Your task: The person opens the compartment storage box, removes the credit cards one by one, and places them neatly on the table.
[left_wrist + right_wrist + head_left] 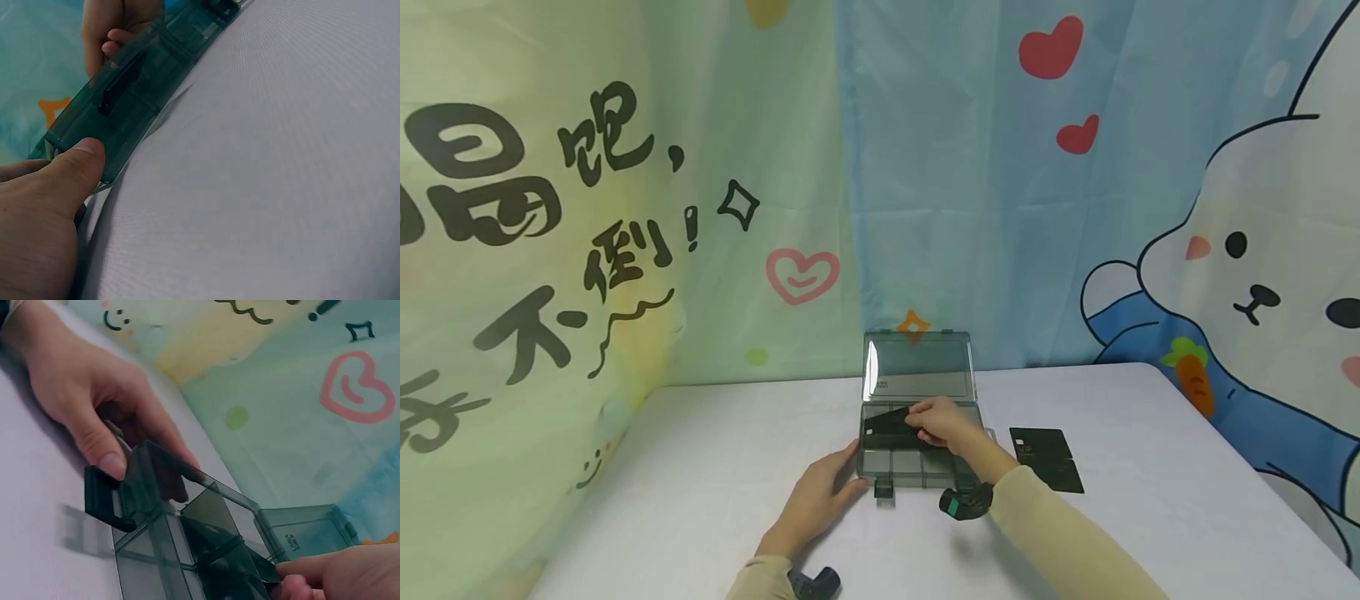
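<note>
A see-through dark storage box [891,482] with dividers stands on the table, its lid [917,367] raised at the back. My left hand [823,496] grips the near left corner. In the left wrist view its thumb [87,153] presses the front wall, with the other fingers round the side. With thumb and fingers my right hand [947,425] pinches a black card [886,423] over the rear compartments. The right wrist view shows the card's edge [267,570] at the fingertips, low at the dividers; the rest of the right hand is cut off there.
Two black cards lie to the right of the box, the farther card [1036,442] lettered VIP and the nearer card [1058,475] overlapping it. Two latches, one of them the left latch [883,487], hang from the box's front. A printed curtain [917,208] rises behind the white table [715,467].
</note>
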Action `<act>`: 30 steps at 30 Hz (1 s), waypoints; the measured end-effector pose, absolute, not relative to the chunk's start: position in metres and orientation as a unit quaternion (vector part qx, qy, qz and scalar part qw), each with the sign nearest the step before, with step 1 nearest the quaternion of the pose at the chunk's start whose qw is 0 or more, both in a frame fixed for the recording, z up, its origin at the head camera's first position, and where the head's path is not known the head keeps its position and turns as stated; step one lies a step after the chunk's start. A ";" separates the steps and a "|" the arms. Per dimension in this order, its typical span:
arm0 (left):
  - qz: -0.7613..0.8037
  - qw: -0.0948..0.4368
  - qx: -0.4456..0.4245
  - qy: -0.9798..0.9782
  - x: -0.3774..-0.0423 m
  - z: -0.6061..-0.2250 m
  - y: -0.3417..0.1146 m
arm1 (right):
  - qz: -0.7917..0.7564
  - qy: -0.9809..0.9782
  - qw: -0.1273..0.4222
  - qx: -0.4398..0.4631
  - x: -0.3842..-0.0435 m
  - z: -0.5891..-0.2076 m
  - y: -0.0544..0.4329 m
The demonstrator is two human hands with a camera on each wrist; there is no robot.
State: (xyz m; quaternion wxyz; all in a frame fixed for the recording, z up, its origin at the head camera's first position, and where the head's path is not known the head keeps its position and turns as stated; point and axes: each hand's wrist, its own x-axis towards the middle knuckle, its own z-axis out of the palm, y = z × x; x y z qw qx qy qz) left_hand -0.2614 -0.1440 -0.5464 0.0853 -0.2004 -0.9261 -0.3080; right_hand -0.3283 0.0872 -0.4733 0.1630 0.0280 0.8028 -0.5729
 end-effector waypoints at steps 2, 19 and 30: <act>-0.307 0.084 -0.199 -0.927 -0.261 -0.547 -0.144 | -0.549 0.823 0.146 0.013 -0.326 -0.471 0.084; -0.308 0.068 -0.189 -0.930 -0.261 -0.547 -0.143 | -0.413 0.899 0.062 -0.131 -0.331 -0.476 0.089; -0.304 0.068 -0.185 -0.932 -0.262 -0.546 -0.143 | -0.456 0.875 0.066 -0.148 -0.335 -0.481 0.094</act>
